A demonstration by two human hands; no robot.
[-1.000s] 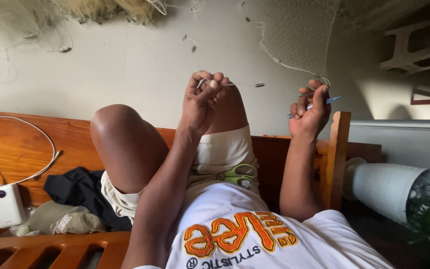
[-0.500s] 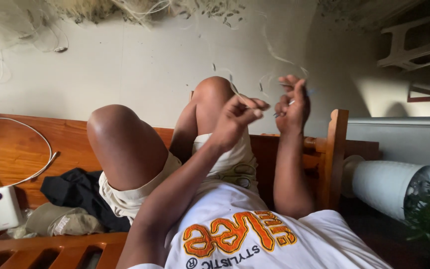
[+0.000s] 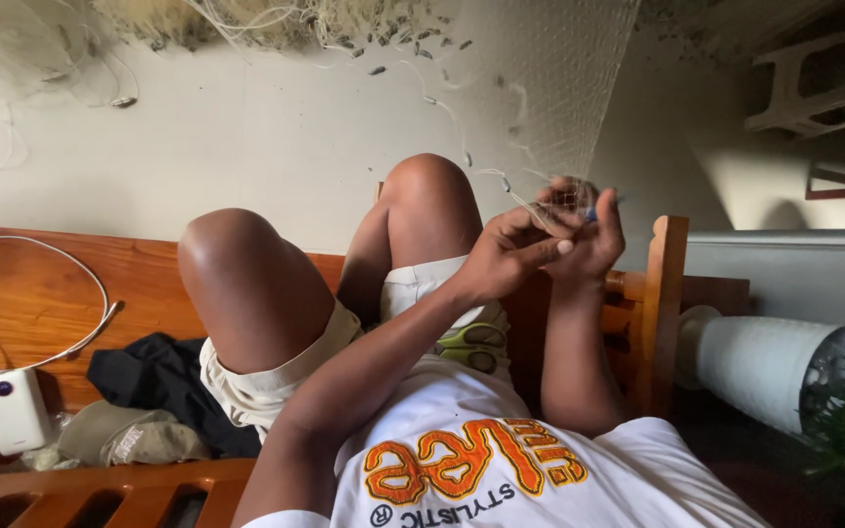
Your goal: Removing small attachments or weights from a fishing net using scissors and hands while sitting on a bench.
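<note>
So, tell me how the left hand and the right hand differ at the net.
1. The left hand reaches in on a slanted forearm across the body; the right hand tops a nearly upright forearm.
2. The right hand's grip holds a small blue tool; the left hand pinches strands of the net, with no tool visible.
Shared: both are raised beyond the knees, pressed together at the net's lower edge.

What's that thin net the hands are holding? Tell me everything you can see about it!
The net is very fine, pale, see-through mesh, like thin fishing line. It hangs stretched from a bunched heap at the top of the picture down to the hands. Small dark oval weights dot a cord along its edge. The left hand and right hand pinch its lower end together above the raised knees. A small blue tool peeks out by the right hand's fingers.
</note>
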